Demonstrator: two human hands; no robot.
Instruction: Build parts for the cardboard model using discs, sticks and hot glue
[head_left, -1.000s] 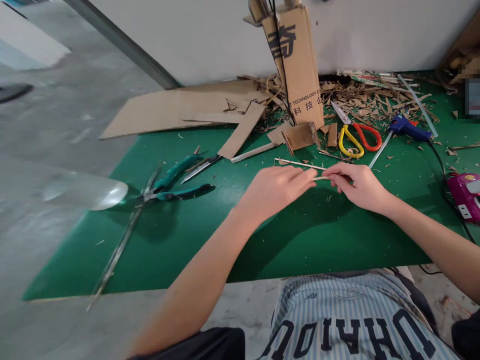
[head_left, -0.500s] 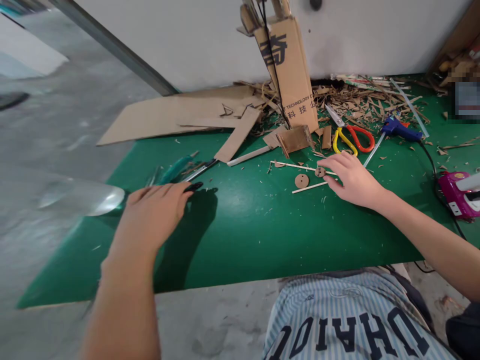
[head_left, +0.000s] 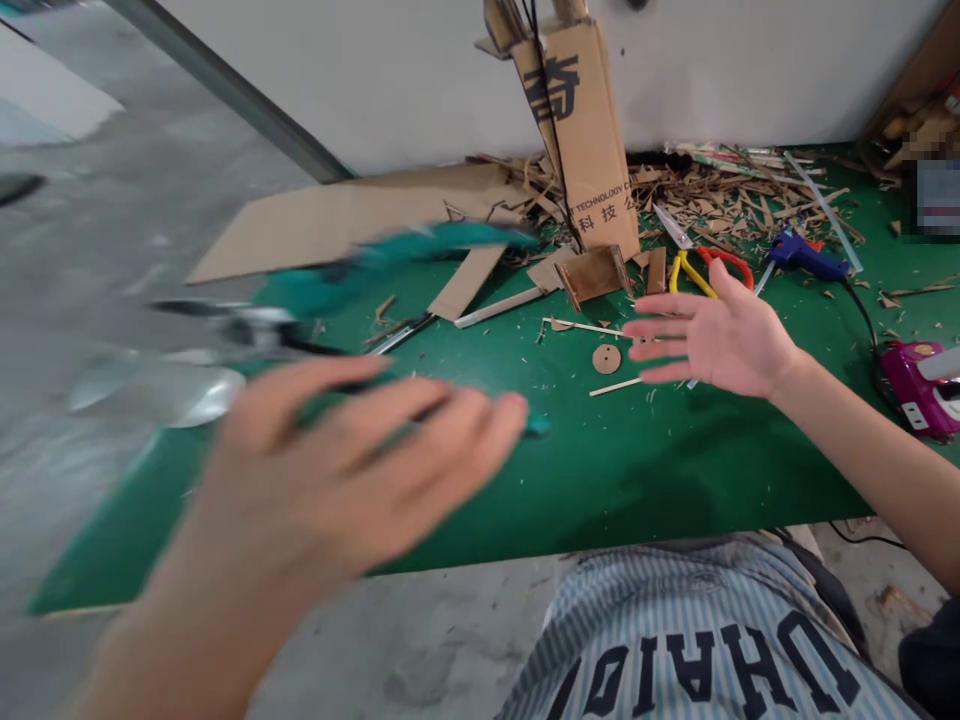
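Observation:
My left hand, blurred by motion, is raised over the table's left part and grips one handle of a pair of teal-handled pruning shears. Their handles are spread wide and the dark jaw points left. My right hand is open, palm showing and fingers stretched to the left, with nothing in it. Just left of its fingertips lies a small cardboard disc with holes. Thin wooden sticks lie near the disc, partly hidden behind the fingers. Scissors with yellow and red handles lie behind the right hand.
A cardboard structure stands at the back beside a heap of cardboard scraps. A blue glue gun and a magenta device are on the right. A utility knife and a clear bottle lie on the left.
My left hand has picked up the pruning shears from the table's left side and lifted them; their handles have spread. My right hand has left the sticks and disc and turned palm into view.

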